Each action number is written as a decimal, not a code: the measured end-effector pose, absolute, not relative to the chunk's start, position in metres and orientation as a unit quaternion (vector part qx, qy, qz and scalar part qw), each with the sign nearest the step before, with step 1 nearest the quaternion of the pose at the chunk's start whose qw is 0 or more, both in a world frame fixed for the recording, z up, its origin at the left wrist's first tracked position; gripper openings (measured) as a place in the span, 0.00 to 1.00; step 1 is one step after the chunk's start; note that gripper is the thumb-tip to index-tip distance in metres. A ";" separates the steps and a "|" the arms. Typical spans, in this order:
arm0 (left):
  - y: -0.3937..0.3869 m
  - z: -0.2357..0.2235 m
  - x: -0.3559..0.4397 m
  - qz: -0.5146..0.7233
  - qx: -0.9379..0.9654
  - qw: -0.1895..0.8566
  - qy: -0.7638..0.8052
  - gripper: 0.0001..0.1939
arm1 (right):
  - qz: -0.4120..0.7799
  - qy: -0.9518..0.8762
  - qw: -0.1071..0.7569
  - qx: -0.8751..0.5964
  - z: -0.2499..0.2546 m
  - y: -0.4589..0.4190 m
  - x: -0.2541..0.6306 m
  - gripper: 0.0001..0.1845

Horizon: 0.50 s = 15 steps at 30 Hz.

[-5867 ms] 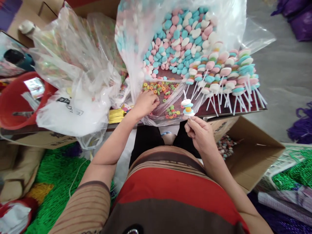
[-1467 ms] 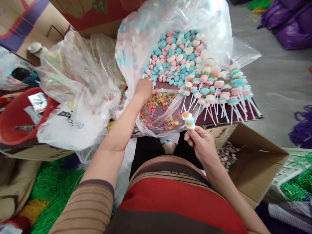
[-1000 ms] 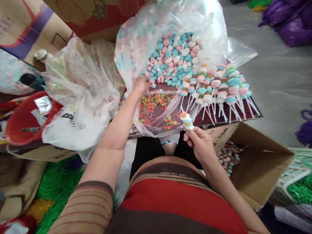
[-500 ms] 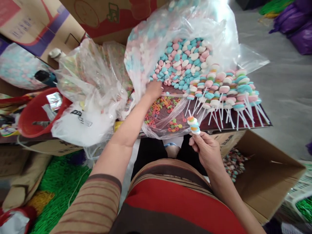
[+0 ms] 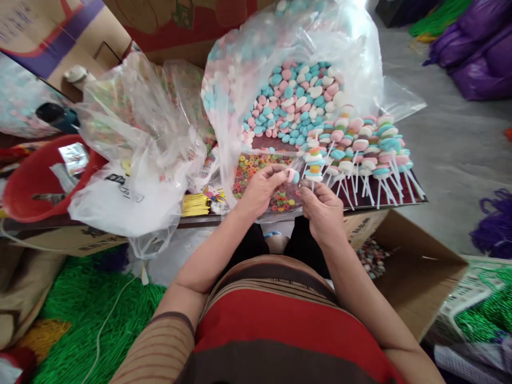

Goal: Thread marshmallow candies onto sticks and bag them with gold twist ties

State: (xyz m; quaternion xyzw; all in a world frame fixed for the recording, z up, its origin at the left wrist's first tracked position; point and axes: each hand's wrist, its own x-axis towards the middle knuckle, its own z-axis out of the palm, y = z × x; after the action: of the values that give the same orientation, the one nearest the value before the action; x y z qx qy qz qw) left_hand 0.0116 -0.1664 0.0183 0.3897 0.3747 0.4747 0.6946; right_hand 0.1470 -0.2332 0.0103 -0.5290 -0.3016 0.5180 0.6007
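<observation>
My left hand (image 5: 262, 192) pinches pink and blue marshmallows (image 5: 294, 176) between thumb and fingertips, above the edge of the ring candies. My right hand (image 5: 326, 210) grips the white stick of a candy skewer (image 5: 314, 165), threaded with marshmallows and coloured rings and standing roughly upright. The two hands are close together but apart. Behind them, loose pink, white and blue marshmallows (image 5: 290, 101) spill from a large clear bag (image 5: 356, 64). Small ring candies (image 5: 256, 170) lie on plastic at the table's near edge. Several finished-looking skewers (image 5: 360, 144) are heaped to the right.
An open cardboard box (image 5: 424, 266) with candies inside stands below the table at right. On the left are a red basin (image 5: 24, 186), a crumpled clear bag (image 5: 132, 202) and yellow twist ties (image 5: 196, 205). Green shredded strands (image 5: 96, 304) cover the floor at left.
My left hand has come back from the marshmallow pile towards my right hand, now with marshmallows in its fingers. My right hand has moved up and left with the skewer.
</observation>
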 end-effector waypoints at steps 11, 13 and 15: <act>-0.202 0.007 0.016 0.448 0.212 0.789 0.362 0.12 | 0.531 -0.324 0.580 -0.526 0.010 -0.244 0.147 0.22; -0.204 0.004 0.017 0.452 0.236 0.779 0.365 0.13 | 0.554 -0.315 0.570 -0.519 0.011 -0.246 0.146 0.24; -0.206 0.002 0.017 0.453 0.281 0.762 0.368 0.15 | 0.564 -0.301 0.573 -0.513 0.011 -0.246 0.145 0.25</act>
State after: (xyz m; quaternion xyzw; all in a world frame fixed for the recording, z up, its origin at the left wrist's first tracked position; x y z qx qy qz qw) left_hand 0.0170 -0.2058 0.0024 0.2810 0.3681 0.4531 0.7617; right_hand 0.1453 -0.2456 0.0107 -0.5127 -0.3008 0.5642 0.5731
